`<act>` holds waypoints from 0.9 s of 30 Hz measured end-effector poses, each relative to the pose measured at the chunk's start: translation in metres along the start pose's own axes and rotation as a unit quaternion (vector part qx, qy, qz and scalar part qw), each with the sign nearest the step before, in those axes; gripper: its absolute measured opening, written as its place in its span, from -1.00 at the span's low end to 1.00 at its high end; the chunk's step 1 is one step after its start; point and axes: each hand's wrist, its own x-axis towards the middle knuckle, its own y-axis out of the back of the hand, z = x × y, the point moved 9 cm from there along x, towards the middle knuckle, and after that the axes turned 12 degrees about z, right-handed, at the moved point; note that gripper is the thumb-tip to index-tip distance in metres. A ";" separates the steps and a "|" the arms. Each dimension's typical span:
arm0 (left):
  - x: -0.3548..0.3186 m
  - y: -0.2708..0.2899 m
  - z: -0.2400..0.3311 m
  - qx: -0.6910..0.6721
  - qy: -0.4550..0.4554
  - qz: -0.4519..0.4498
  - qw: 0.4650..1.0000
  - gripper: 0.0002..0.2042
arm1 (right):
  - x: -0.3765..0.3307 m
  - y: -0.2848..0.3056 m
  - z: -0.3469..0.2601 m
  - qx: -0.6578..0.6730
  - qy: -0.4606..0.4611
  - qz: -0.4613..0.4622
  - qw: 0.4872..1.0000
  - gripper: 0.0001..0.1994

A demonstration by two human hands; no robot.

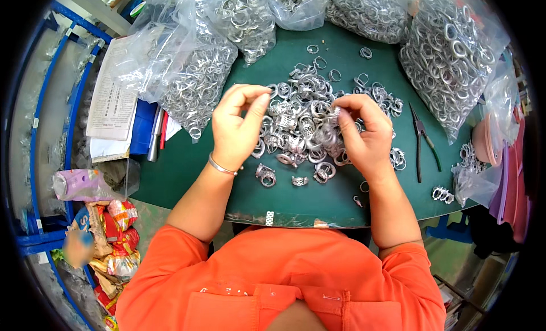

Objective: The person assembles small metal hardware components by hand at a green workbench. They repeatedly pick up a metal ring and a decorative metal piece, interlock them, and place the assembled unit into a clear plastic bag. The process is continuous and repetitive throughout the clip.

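Observation:
A loose heap of silver-grey metal rings [297, 123] lies on the green tabletop, many with ornate openwork heads. At the heap's left edge, my left hand [239, 126] has thumb and forefinger closed around a ring [273, 91]. On the right side, my right hand [367, 134] is pinched, its fingertips at a ring [336, 112] over the heap. Its fingers partly hide what they hold. Nearer me, a few separate rings [300, 181] sit apart from the heap.
Clear plastic bags full of rings [196, 83] line the back, with another large bag [449, 52] at the right. Black-handled pliers [420, 137] lie right of the heap. Printed papers [114, 97] and a blue folder [143, 129] are at left, near blue shelving [40, 103].

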 end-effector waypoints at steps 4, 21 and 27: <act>0.003 -0.018 0.007 0.112 -0.017 -0.085 0.990 -0.83 | 0.001 0.001 -0.011 0.045 0.041 0.011 0.998 -0.85; 0.093 0.007 0.055 0.029 -0.040 0.044 0.998 -0.84 | -0.013 -0.013 0.014 0.031 0.006 0.005 1.000 -0.85; 0.196 0.002 0.059 0.302 -0.247 0.029 0.920 -0.75 | -0.004 -0.004 0.002 0.034 0.029 0.052 0.998 -0.84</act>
